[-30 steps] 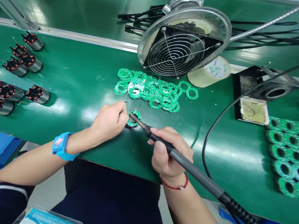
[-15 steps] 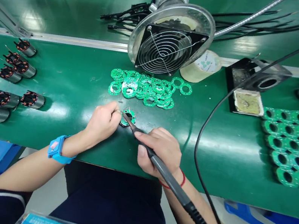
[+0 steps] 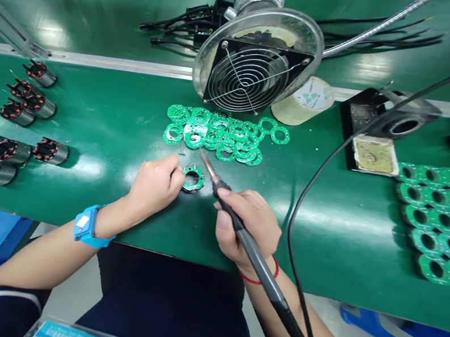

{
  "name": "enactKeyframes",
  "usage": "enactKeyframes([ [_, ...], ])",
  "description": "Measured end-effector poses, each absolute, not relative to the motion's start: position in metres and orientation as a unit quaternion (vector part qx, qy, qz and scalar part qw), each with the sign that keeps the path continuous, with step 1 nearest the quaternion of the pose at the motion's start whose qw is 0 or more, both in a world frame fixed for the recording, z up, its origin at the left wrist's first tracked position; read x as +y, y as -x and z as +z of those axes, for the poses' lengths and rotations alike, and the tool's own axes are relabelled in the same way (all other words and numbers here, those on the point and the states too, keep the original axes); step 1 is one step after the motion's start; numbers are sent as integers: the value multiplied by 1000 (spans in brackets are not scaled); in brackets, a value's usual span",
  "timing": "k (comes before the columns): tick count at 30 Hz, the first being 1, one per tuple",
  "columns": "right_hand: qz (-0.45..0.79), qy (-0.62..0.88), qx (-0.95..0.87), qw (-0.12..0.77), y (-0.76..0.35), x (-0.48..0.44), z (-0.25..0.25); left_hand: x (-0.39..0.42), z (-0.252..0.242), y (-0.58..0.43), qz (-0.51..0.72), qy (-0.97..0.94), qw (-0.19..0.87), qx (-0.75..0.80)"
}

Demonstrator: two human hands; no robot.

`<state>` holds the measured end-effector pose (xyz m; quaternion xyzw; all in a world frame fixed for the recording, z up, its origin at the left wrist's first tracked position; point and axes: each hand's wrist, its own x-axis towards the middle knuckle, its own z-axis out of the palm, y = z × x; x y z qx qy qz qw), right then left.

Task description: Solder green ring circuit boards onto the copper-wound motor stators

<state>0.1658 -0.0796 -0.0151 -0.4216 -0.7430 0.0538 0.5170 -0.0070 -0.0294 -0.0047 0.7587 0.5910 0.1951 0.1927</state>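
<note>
My right hand (image 3: 248, 224) is closed around the dark handle of a soldering iron (image 3: 241, 226). Its tip points up and left, just above and to the right of a small green ring-shaped circuit board (image 3: 193, 179) that stands on a dark part on the green bench. My left hand (image 3: 153, 185) rests beside that board with its fingers pinched at the board's left edge; a thin wire seems to be between them, too fine to make out. A blue wrist strap (image 3: 88, 224) sits on my left wrist.
A heap of loose green ring boards (image 3: 217, 133) lies behind the work. A fume fan (image 3: 252, 69) and a tape roll (image 3: 303, 100) stand further back. Wound motor cores (image 3: 12, 121) lie at left. Finished boards (image 3: 436, 218) and an iron stand with sponge (image 3: 379, 139) are at right.
The soldering iron's tip has lifted off the ring board and swung up to the right. My left hand stays at the board's left edge.
</note>
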Motion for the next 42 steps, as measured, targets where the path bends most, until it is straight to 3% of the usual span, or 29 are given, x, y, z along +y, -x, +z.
enactKeyframes([
  [7, 136, 487, -740, 444, -160, -75, -20, -30, -5, 5, 186, -755, 171, 605],
  [12, 171, 523, -743, 380, -156, -70, -20, -28, -2, 10, 207, -712, 280, 609],
  [22, 172, 499, -749, 401, -154, -70, -23, -21, -4, 28, 326, -633, 420, 562],
  [29, 199, 479, -765, 382, -149, -68, -30, -18, 2, 32, 219, -710, 449, 495],
  [36, 192, 442, -793, 373, -152, -65, -32, -18, -3, 34, 244, -716, 410, 510],
  [42, 222, 446, -789, 359, -151, -63, -31, -14, -10, 31, 282, -601, 527, 530],
])
